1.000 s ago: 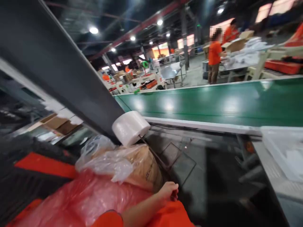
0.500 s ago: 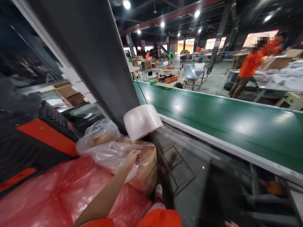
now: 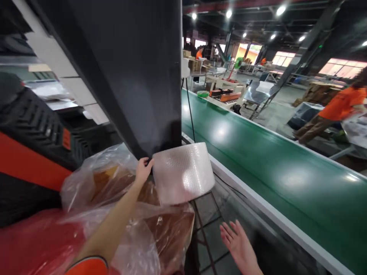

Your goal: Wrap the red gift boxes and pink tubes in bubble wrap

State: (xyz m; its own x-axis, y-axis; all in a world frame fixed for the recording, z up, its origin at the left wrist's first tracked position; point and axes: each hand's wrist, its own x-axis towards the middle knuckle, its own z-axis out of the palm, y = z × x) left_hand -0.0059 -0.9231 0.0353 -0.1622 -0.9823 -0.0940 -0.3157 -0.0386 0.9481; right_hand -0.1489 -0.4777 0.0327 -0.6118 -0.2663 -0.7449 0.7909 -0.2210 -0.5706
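Note:
A whitish roll of bubble wrap [image 3: 183, 173] lies on its side at the foot of a dark pillar, next to bagged material. At its left end is my left hand [image 3: 144, 170], thumb and fingers apart; the fingertips are at the roll's edge, and whether they press on it is hard to see. My right hand [image 3: 238, 244] is below and to the right of the roll, fingers stretched out, with nothing in it. Under my left forearm lie clear plastic bags [image 3: 114, 183] over brown material, with red plastic sheeting [image 3: 43, 240] beside them.
The dark pillar [image 3: 143, 76] rises behind the roll. A green conveyor belt [image 3: 258, 152] with a pale side rail runs along the right. A thin metal frame [image 3: 205, 236] stands on the floor. A person in an orange shirt [image 3: 341, 105] is beyond the belt.
My left hand has moved from the bagged material up to the roll's left end. My right hand has come into view, open. The view has shifted closer to the roll.

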